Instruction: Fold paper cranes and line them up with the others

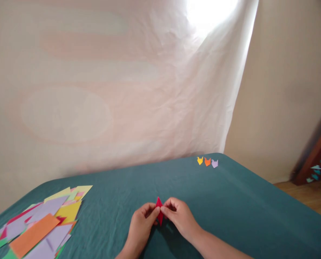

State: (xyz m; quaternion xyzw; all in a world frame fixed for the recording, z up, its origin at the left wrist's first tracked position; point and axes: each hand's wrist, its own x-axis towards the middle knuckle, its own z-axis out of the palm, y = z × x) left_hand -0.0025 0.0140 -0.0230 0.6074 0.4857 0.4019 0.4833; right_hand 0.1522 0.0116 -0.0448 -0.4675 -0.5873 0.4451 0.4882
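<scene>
Table: a dark green cloth covers the table point(117, 201), and its two far corners are round.
Back: a pale pink and white sheet point(149, 90) hangs behind the far edge, with bright light at its top right.
Side: a plain wall point(279, 90) and a bit of wood floor point(301, 196) are past the right edge; a red-brown board point(318, 158) there has little paper shapes on it.
Left edge: a messy paper pile point(34, 235), with purple, orange, yellow, green and red bits.
Far right corner: three folded paper birds point(207, 162) in a row, yellow, orange and purple.
Left hand: the left hand point(141, 225) comes from the near side, fingers bent, thumb and fingers pinched on the red paper point(158, 203).
Right hand: the right hand point(184, 219) leans in from the right, its thumb and finger pinched closed at the red paper's right side.
Red paper: between both hands, in the near half of the table; a thin folded diamond, long way from far edge to near side, one point each way. I can't tell if it touches the cloth.
</scene>
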